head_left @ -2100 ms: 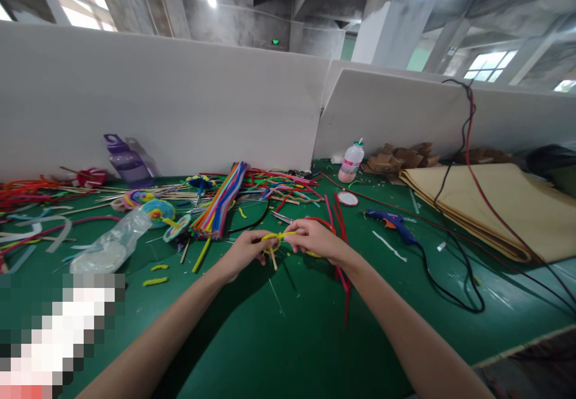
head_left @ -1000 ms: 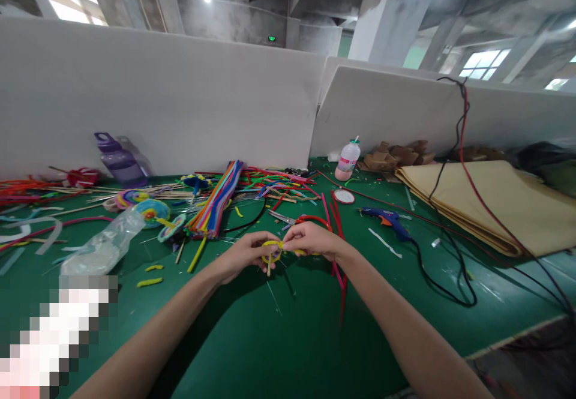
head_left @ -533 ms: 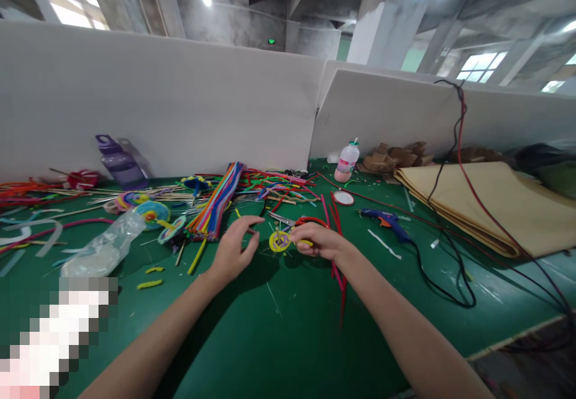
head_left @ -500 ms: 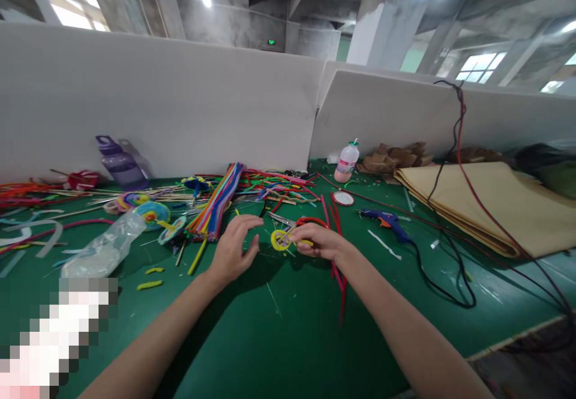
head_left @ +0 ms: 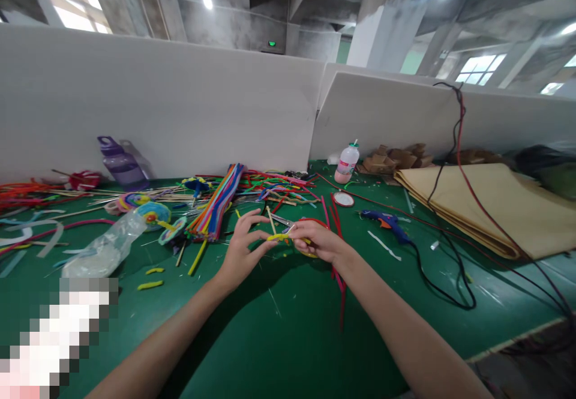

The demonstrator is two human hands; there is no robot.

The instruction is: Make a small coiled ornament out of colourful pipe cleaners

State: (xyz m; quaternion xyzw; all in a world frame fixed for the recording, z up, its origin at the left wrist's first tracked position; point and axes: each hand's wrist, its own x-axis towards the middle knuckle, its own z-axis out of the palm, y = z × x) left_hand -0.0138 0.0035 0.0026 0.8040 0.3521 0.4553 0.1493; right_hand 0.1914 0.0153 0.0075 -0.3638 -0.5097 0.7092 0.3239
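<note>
Both my hands meet over the green table [head_left: 279, 339] at its middle. My right hand [head_left: 315, 240] is closed on a small yellow pipe-cleaner coil on a thin wooden stick [head_left: 275, 235], now lying flat with the stick pointing up and away. My left hand [head_left: 243, 246] has its fingers curled, with thumb and fingertips touching the left side of the coil. A bundle of many-coloured pipe cleaners [head_left: 218, 201] lies just behind my left hand. Red pipe cleaners [head_left: 335, 231] run under my right wrist.
Finished spiral lollipop shapes [head_left: 153, 213], a clear plastic bag [head_left: 105, 246] and a purple bottle [head_left: 119, 162] lie at the left. A blue glue gun [head_left: 387, 222] with black cable, a small pink bottle [head_left: 347, 162], tan sheets [head_left: 490, 207] and hanging wires [head_left: 459, 141] are at the right. White partitions stand behind.
My left hand let go of the coil and drew back half a second ago, then returned to touch it. The coil has turned from facing me to lying flat.
</note>
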